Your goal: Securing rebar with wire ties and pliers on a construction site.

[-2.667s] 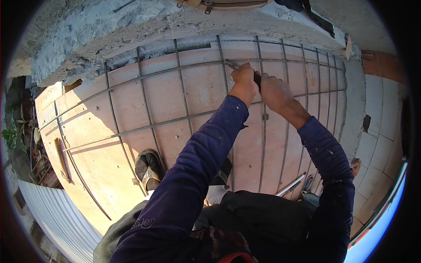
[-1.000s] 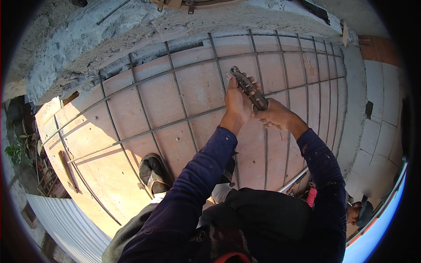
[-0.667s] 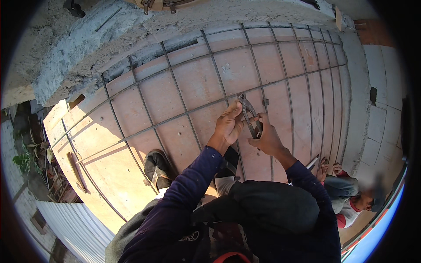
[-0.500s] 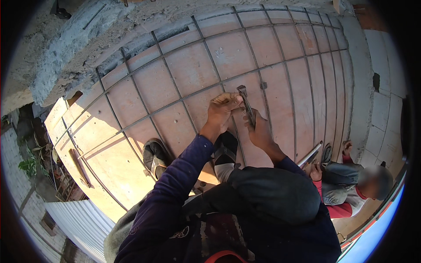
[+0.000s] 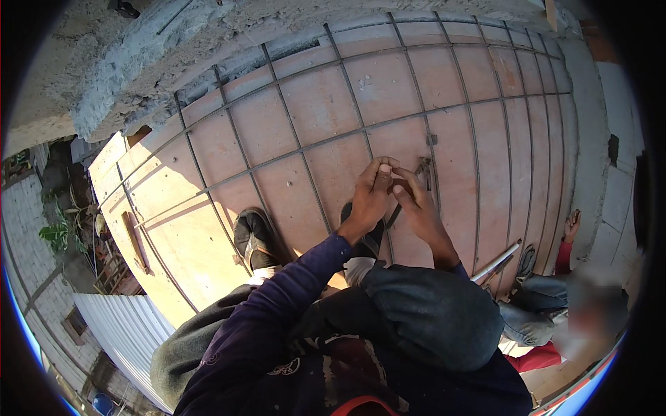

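My left hand [image 5: 372, 199] and my right hand [image 5: 422, 213] meet at their fingertips above the steel bar grid. The fingers of my left hand are pinched together; whatever they hold is too small to make out. A dark pair of pincers [image 5: 424, 166] sits in my right hand, its head showing beyond the fingers and a handle poking out between the hands. My right thumb and forefinger reach toward the left fingertips. Under both hands runs the grid of reinforcing bars [image 5: 326, 136], laid over reddish panels [image 5: 374, 80].
Rough concrete [image 5: 132, 76] borders the far left side. My shoes [image 5: 255, 232] stand between the bars. A wood strip [image 5: 134, 243] lies on the sunlit panel at left. At right, a co-worker in red sleeves [image 5: 563, 256] crouches near a pale pipe [image 5: 496, 261].
The pincers' head has swung from between my hands to the far side of my right hand. My right fingers have come up to meet the left fingertips. The co-worker's arm has stretched forward.
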A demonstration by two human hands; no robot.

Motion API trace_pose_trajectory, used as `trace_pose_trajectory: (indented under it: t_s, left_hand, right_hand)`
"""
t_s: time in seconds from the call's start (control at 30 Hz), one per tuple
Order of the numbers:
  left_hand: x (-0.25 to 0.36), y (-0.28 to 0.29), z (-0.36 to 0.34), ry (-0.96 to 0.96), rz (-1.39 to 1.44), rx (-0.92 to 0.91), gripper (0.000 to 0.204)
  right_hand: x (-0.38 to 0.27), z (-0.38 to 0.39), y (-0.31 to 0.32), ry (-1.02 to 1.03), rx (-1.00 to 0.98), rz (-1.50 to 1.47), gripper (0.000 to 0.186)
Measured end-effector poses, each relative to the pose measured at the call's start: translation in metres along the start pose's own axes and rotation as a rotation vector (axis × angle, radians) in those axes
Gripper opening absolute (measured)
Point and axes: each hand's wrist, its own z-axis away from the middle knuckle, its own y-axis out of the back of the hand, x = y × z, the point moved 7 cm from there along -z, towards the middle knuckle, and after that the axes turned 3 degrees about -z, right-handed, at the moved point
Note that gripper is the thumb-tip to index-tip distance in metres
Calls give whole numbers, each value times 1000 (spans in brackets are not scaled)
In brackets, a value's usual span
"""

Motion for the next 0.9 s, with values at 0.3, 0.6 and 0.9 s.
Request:
trace_pose_trajectory:
  t_s: [0.3, 0.6, 0.9]
  left_hand:
    - [51, 50, -6, -332, -356, 147, 26]
    - [61, 102, -11, -171, -93, 194, 13]
    - [119, 195, -89, -270, -328, 342, 18]
  right_hand:
    - [-19, -19, -30, -176, -215, -405, 24]
    - [-50, -63, -40, -78, -299, -288, 18]
    - [-86, -183, -85, 57, -399, 79, 20]
